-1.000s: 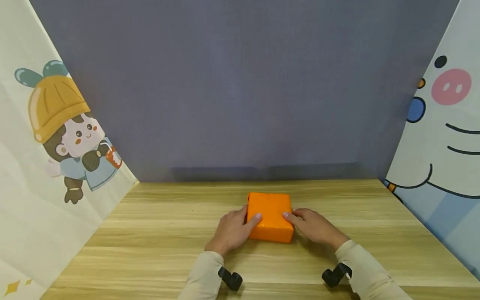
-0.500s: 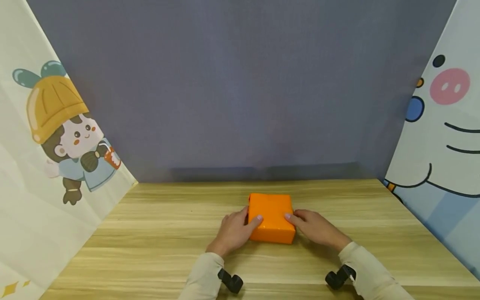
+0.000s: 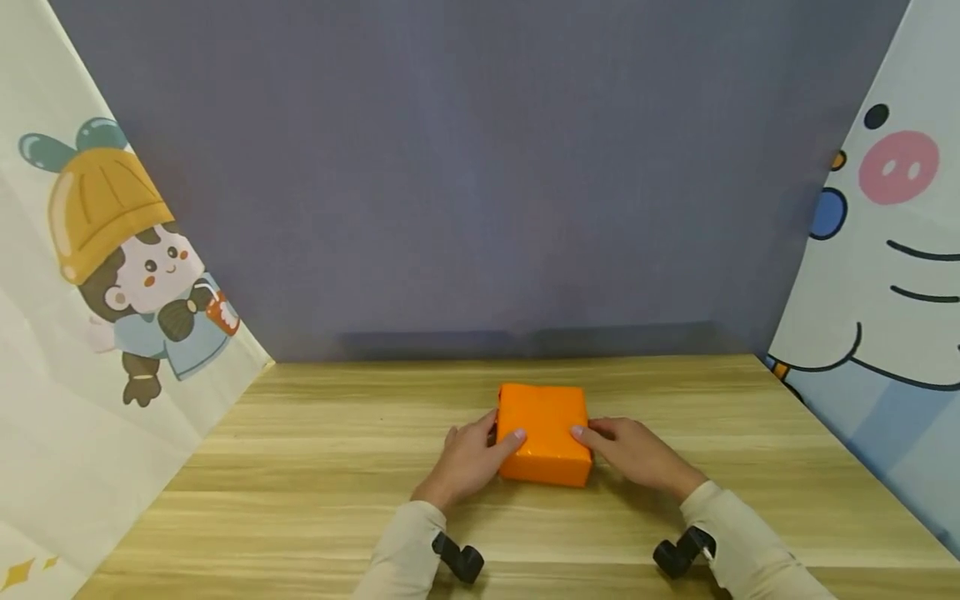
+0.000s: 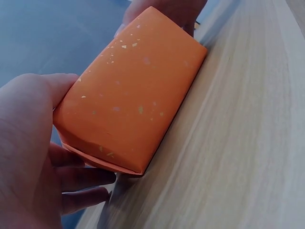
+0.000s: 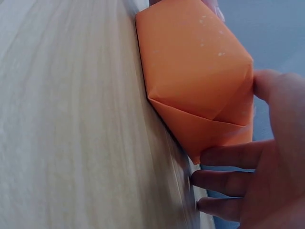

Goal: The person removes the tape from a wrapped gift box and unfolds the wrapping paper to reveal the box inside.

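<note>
In the head view, an orange box (image 3: 543,433) is seen resting on a wood-grain tabletop (image 3: 300,467), held at its two ends by the left hand (image 3: 465,462) and the right hand (image 3: 636,456), each thumb laid on its top. Black wrist devices (image 3: 459,558) are worn over pale sleeves (image 3: 750,546). The table is backed by a grey panel (image 3: 480,183) and flanked by a left sheet (image 3: 45,433), printed with a yellow-hatted cartoon figure (image 3: 142,267), and a right sheet (image 3: 832,317), printed with a pink snout (image 3: 898,167).

In the left wrist view, the box's near end is gripped by thumb and fingers; the other hand is partly hidden behind the box. Its side is marked with pale flecks.

In the right wrist view, folded wrapping is shown at the end, where the box is held between thumb and fingers.
</note>
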